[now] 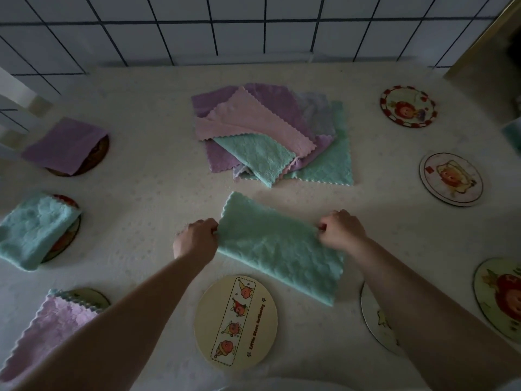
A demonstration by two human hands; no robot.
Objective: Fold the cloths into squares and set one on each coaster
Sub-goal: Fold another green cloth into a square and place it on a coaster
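Head view shows the left hand (196, 238) and right hand (339, 230) each pinching a side of the green cloth (277, 246), folded to a strip on the table (158, 176) above the cream coaster (235, 321). Uneven pulling could skew the next fold; soft fabric may slip and spring open
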